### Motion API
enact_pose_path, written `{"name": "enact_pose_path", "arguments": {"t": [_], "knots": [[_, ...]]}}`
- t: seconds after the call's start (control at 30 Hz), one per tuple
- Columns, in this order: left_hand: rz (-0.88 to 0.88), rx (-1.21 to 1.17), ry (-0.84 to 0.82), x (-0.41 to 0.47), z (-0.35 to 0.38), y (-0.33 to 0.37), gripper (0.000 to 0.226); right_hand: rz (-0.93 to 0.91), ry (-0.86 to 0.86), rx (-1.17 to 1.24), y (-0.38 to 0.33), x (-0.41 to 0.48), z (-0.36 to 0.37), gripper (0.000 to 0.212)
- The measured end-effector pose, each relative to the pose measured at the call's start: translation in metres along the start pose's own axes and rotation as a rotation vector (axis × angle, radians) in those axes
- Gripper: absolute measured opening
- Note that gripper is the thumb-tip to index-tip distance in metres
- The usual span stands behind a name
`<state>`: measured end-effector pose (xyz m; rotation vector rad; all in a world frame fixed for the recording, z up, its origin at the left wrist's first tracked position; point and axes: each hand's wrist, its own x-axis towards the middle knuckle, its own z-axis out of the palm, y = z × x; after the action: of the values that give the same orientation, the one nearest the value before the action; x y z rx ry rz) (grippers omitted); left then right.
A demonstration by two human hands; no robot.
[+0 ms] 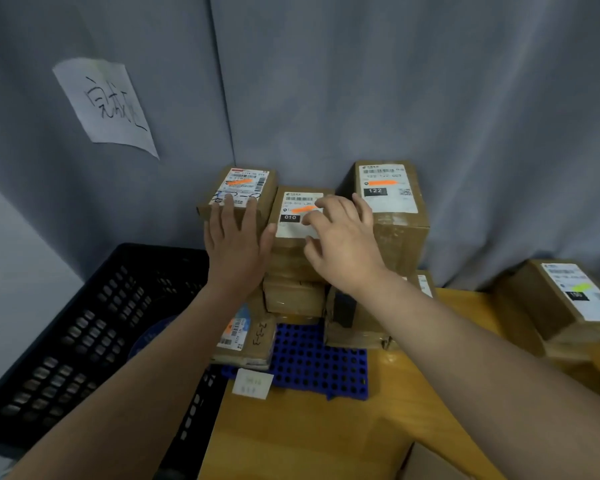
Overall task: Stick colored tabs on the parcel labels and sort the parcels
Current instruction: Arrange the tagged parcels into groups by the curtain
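Sorting step, we reckon. Our left hand [236,244] lies flat on the left brown cardboard parcel [243,183], fingers straight; grip apart, clamping nothing. Our right hand [343,244] is over the middle brown cardboard parcel marked 010 [291,233], fingers spread & loosely bent, grip apart, nothing held. Touching the label or just above it: can't tell. Its orange tab [303,208] is on. The taller brown cardboard parcel marked 122 [395,230] stands just to the right, also w/ an orange tab. All three top a stack at the back of the wooden tabletop [309,438]. A brown cardboard parcel w/ yellow-green tab [534,299] sits well apart at the right, prob. a diff. group. Next: square up the pile gently, w/o toppling it, then fetch another parcel.
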<state>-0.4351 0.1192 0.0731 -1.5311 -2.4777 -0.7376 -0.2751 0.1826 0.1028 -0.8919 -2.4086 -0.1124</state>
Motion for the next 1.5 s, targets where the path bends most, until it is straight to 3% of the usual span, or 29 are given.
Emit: {"name": "enact_pose_path", "arguments": {"t": [0.23, 0.47, 0.73, 1.0, 1.13, 1.37, 1.5], "knots": [[0.22, -0.152, 0.089, -0.054, -0.007, 0.063, 0.054, 0.098, 0.126, 0.126, 0.022, -0.072, -0.02, 0.022], [0.301, -0.197, -0.059, -0.125, 0.031, 0.147, 0.051, 0.257, 0.058, 0.077, 0.091, -0.156, -0.045, 0.025], [0.216, -0.243, -0.246, -0.203, 0.095, 0.258, 0.039, 0.548, -0.306, 0.047, 0.221, -0.282, -0.087, 0.039], [0.097, -0.236, -0.388, -0.266, 0.137, 0.357, 0.04, 0.765, -0.672, -0.169, 0.339, -0.373, -0.116, 0.077], [0.066, -0.236, -0.442, -0.287, 0.141, 0.375, 0.04, 0.918, -0.806, -0.127, 0.362, -0.403, -0.11, 0.091], [0.121, -0.201, -0.542, -0.292, 0.151, 0.394, 0.04, 1.067, -0.569, 0.164, 0.371, -0.414, -0.104, 0.083], [0.1, -0.3, -0.644, -0.279, 0.156, 0.415, 0.04, 0.919, -0.398, 0.143, 0.372, -0.407, -0.125, 0.082]]}}
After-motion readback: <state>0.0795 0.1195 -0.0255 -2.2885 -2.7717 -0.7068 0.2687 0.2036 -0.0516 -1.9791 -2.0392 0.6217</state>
